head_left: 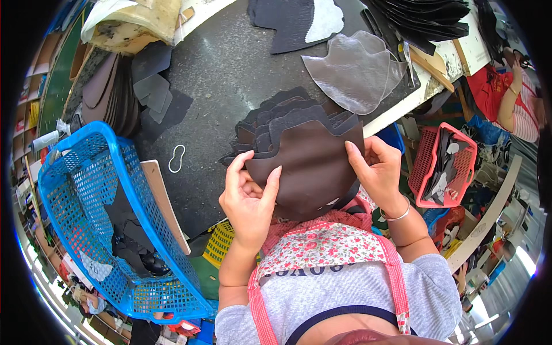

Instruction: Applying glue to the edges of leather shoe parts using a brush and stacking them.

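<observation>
A dark brown leather piece [307, 164] with a curved, notched outline is stretched between my two hands, close to my body at the table's front edge. My left hand [248, 195] grips its left edge, with the thumb lying on the upper face. The right edge is pinched by my right hand [376, 169], thumb on top; its fingers are partly hidden. Just beyond and partly under this piece lies a fanned stack of black cut pieces [290, 109] with wavy edges and a fuzzy underside.
Left of me stands a blue plastic basket [118, 141] holding dark scraps. Clear plastic-like shaped sheets [353, 72] lie at the table's far right, below more black pieces [431, 20]. A white loop [177, 158] rests on the dark tabletop [210, 75]. A pink basket [422, 158] stands right; another person [514, 100] is beyond.
</observation>
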A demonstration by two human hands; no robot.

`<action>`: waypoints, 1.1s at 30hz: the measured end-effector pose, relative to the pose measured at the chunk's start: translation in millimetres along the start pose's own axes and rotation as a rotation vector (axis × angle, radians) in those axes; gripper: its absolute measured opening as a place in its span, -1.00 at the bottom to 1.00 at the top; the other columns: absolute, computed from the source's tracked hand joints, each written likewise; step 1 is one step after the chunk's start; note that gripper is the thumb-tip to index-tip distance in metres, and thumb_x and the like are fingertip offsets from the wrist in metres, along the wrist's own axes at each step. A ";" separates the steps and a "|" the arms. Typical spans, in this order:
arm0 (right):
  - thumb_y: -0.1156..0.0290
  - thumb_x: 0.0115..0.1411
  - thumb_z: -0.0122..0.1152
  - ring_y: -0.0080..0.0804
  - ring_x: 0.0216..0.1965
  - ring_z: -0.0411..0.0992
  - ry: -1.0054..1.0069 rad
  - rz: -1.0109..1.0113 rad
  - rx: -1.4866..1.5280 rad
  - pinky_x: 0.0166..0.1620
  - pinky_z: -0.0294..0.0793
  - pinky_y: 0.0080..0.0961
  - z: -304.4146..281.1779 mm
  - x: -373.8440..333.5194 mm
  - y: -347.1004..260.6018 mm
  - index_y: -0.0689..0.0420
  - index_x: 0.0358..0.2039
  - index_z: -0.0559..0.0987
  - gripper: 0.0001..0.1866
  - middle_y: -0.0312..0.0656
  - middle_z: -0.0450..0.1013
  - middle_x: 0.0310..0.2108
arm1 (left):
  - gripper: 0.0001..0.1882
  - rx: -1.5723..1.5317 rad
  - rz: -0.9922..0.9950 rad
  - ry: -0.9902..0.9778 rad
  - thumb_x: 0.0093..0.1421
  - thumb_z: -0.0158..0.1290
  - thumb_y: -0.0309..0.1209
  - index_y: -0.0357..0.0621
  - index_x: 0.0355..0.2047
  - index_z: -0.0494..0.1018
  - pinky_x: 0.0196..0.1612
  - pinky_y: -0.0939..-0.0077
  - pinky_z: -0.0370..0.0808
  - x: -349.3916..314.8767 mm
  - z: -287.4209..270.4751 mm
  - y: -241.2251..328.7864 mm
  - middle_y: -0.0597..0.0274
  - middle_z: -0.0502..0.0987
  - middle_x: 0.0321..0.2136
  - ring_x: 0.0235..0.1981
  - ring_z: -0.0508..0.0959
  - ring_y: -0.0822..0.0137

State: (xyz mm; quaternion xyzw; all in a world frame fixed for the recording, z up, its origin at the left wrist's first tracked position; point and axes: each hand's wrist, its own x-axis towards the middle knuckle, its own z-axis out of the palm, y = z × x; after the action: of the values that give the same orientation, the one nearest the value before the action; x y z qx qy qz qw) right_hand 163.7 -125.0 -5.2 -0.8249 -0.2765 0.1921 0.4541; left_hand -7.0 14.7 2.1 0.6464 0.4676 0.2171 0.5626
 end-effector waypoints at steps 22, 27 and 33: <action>0.64 0.06 0.28 -0.47 -0.54 0.45 0.109 -0.301 -0.136 -0.45 0.42 -0.59 -27.6 7.0 6.8 0.25 -0.39 0.53 -0.90 -0.18 0.47 -0.51 | -0.30 0.416 0.735 -0.481 -0.29 0.45 -0.23 -0.20 -0.10 0.49 0.08 0.06 0.40 -11.7 -6.2 10.3 0.06 0.47 -0.04 0.07 0.44 -0.06; 0.70 -0.09 0.20 -0.01 -0.03 0.46 -0.306 -0.620 -0.095 -0.01 0.48 -0.20 -33.5 5.5 1.5 0.27 -0.13 0.50 -0.58 0.02 0.47 -0.11 | -0.44 0.520 0.748 -0.565 -0.19 0.38 -0.37 -0.21 -0.12 0.51 0.13 -0.06 0.33 -17.7 2.8 7.1 0.05 0.47 0.00 0.11 0.41 -0.11; 0.66 -0.12 0.18 0.05 0.16 0.33 -0.507 -0.680 -0.044 0.15 0.34 -0.02 -29.6 -0.6 5.0 0.27 -0.02 0.47 -0.47 0.01 0.42 0.04 | -0.60 0.507 0.732 -0.527 -0.12 0.31 -0.42 -0.21 -0.21 0.54 0.15 -0.12 0.29 -24.3 4.3 6.9 0.02 0.49 -0.06 0.14 0.39 -0.12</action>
State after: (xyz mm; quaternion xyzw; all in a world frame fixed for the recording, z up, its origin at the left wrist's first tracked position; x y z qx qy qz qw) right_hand 181.4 -146.5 5.8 -0.6227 -0.6399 0.2221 0.3917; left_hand -12.5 -7.6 13.3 0.9164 0.0909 0.1093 0.3741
